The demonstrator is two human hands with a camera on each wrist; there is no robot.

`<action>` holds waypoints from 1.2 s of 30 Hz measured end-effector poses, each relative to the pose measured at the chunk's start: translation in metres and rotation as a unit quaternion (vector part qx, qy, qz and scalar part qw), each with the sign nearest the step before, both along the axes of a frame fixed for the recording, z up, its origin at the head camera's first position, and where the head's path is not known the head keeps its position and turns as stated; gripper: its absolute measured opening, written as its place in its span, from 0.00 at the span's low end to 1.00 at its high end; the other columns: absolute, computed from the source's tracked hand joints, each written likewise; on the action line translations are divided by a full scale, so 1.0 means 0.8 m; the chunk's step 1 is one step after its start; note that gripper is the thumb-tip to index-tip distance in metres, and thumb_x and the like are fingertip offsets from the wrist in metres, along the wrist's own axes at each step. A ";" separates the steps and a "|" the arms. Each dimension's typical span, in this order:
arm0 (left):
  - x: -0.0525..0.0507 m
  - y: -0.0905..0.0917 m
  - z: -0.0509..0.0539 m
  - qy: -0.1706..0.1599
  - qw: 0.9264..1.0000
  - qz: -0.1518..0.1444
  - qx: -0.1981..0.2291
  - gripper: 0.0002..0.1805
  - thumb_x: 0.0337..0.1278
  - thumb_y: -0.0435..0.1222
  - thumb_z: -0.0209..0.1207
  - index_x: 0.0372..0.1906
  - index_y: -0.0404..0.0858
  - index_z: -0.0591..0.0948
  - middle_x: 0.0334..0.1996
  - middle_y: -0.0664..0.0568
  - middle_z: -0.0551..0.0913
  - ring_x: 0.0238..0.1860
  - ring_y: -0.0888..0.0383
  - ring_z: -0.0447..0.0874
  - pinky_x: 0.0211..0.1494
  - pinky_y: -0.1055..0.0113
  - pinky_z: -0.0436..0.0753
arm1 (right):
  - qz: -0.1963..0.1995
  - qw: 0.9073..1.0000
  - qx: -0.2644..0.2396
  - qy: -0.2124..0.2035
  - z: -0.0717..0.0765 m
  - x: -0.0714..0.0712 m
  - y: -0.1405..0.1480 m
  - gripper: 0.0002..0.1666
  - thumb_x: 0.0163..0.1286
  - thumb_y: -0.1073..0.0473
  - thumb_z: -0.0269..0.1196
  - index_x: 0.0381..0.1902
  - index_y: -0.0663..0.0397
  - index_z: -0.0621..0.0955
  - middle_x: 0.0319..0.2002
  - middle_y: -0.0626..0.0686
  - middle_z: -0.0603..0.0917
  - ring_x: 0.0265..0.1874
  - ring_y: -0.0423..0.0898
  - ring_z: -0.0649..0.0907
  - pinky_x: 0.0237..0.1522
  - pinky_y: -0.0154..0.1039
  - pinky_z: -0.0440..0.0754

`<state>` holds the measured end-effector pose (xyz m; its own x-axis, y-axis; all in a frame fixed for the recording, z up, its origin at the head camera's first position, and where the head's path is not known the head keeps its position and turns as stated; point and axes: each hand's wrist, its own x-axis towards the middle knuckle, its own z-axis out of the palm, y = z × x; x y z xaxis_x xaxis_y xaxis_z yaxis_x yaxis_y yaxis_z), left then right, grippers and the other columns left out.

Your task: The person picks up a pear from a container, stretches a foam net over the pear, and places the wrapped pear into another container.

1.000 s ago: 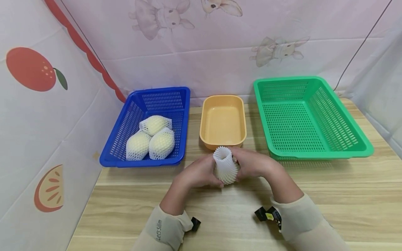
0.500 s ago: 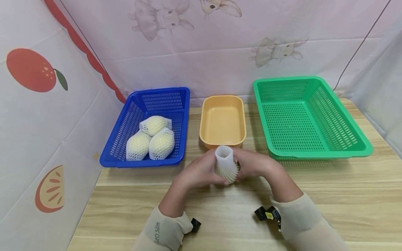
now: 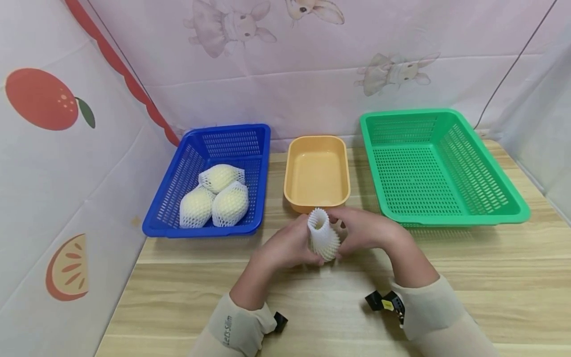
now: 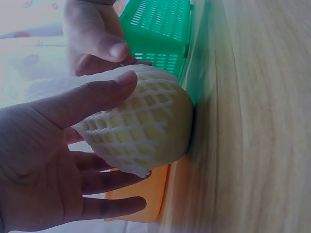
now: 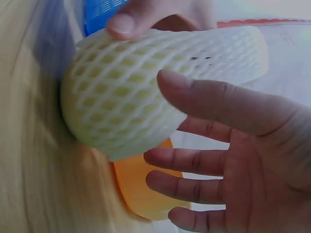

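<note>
A pale yellow-green round fruit [image 4: 181, 128] stands on the table in front of the person, with a white foam net sleeve [image 3: 323, 238] over most of it. The sleeve's narrow open end points up, and the fruit's bare base shows in the left wrist view. The left hand [image 3: 290, 244] holds the netted fruit from its left, thumb against the net. On the other side is the right hand [image 3: 367, 230], its fingers spread and its thumb close to the net [image 5: 121, 92]; whether it touches cannot be told. The fruit's kind is unclear.
At the back left, a blue basket [image 3: 153, 230] holds 3 fruits [image 3: 230, 204] in foam nets. An orange tub [image 3: 346, 181] stands just behind the hands, and a green basket [image 3: 450, 219] at the back right. Cloth walls [image 3: 285, 99] border the wooden table [image 3: 339, 317].
The right hand has eased slightly to the right, away from the netted fruit, and its fingers have loosened. The sleeve's top has shifted a little; the left hand stays at the fruit.
</note>
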<state>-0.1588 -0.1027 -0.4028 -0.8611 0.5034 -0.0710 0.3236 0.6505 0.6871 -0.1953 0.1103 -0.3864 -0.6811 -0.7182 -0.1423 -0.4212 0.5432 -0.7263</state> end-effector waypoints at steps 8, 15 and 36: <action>-0.002 0.000 -0.004 -0.010 1.000 -0.002 -0.010 0.46 0.31 0.38 0.81 0.62 0.47 0.70 0.50 0.56 0.76 0.49 0.59 0.77 0.55 0.64 0.78 | -0.004 1.000 0.015 0.003 -0.002 -0.003 -0.004 0.41 0.42 0.64 0.79 0.56 0.43 0.77 0.45 0.47 0.81 0.45 0.47 0.79 0.48 0.45 0.79; -0.004 -0.002 -0.005 0.000 1.000 -0.007 -0.030 0.44 0.31 0.39 0.81 0.60 0.46 0.71 0.48 0.57 0.78 0.48 0.59 0.77 0.55 0.64 0.78 | -0.011 0.999 0.037 -0.004 -0.010 -0.005 -0.007 0.41 0.43 0.66 0.78 0.57 0.43 0.75 0.45 0.47 0.81 0.44 0.45 0.79 0.48 0.44 0.79; -0.009 -0.007 -0.013 -0.038 0.999 -0.002 0.006 0.49 0.31 0.38 0.80 0.64 0.49 0.65 0.46 0.58 0.79 0.45 0.60 0.78 0.50 0.66 0.78 | -0.019 0.998 0.060 -0.013 -0.017 -0.006 -0.008 0.39 0.45 0.64 0.76 0.56 0.45 0.73 0.45 0.49 0.81 0.43 0.47 0.80 0.47 0.45 0.79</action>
